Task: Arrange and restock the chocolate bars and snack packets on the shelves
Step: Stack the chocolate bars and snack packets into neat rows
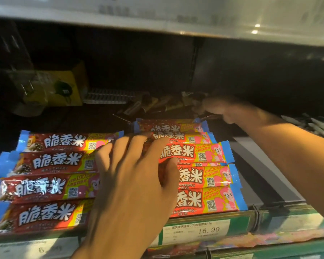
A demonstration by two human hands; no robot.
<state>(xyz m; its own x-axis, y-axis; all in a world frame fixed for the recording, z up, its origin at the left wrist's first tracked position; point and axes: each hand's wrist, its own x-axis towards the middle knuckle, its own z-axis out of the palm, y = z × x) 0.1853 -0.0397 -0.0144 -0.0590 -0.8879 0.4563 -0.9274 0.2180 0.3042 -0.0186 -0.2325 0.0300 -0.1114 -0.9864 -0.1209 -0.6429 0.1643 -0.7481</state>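
Two columns of red chocolate bars with blue ends lie flat on the shelf: the left column (51, 184) and the right column (204, 199). My left hand (131, 184) lies palm down across the gap between them. Its forefinger and thumb pinch the left end of one tilted bar (195, 152) in the right column. Deeper in the shelf, my right hand (224, 109) reaches behind the bars with curled fingers and pinches a thin dark packet (208, 117), which is blurred. A loose heap of small brown and gold packets (157, 104) lies just left of that hand.
A yellow carton (64, 86) stands at the back left, with a ribbed white strip (107, 98) beside it. The upper shelf's edge (157, 19) hangs low overhead. A price rail (195, 230) runs along the front. White packets (316, 126) lie at far right, past a bare dark section (260, 174).
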